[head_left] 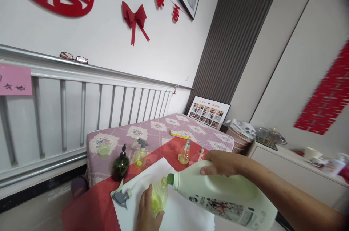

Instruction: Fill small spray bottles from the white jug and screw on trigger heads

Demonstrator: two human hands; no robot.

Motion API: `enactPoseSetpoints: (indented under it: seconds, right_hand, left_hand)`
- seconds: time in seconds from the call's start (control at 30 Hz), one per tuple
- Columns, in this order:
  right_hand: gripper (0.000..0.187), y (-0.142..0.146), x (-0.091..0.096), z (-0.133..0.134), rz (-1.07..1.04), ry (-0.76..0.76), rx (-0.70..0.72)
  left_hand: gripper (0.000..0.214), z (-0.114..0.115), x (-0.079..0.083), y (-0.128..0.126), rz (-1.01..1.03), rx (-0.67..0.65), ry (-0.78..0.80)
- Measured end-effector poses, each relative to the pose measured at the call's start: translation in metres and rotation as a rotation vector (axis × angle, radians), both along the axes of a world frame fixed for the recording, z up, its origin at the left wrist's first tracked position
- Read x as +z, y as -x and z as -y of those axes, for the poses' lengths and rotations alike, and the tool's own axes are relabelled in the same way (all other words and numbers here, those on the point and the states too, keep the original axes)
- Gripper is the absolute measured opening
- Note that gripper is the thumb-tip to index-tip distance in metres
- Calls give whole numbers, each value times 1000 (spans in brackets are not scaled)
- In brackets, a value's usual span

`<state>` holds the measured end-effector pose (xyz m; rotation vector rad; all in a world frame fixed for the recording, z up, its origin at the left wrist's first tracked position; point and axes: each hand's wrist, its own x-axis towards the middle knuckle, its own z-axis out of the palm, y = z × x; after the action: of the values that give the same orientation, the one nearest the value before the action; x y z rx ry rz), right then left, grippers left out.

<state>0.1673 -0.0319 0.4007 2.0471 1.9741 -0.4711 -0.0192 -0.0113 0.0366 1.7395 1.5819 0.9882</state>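
My left hand (148,211) is closed round a clear yellow spray bottle (159,196) that has no spray head on it and some yellowish liquid inside. Gripped by its handle in my right hand (219,163), a big pale green detergent jug (226,194) lies tilted, almost on its side. Its green spout (170,179) meets the bottle's mouth; whether liquid is flowing, I cannot tell. A grey trigger spray head (121,197) rests on the white sheet (185,211), left of the bottle.
Behind the sheet stand a dark green pump bottle (120,165), a yellow spray bottle (140,156) and another small bottle (184,154). A green lid (104,150) and yellow box (180,134) lie on the patterned tablecloth (158,126). A radiator (109,107) borders the table; a cabinet (286,165) stands right.
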Motion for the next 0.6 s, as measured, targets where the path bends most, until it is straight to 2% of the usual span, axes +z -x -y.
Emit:
enactPoseSetpoints:
  seconds: [0.6]
  right_hand:
    - [41, -2, 0, -2, -6, 36, -2]
  left_hand:
    - [85, 1, 7, 2, -10, -21, 41]
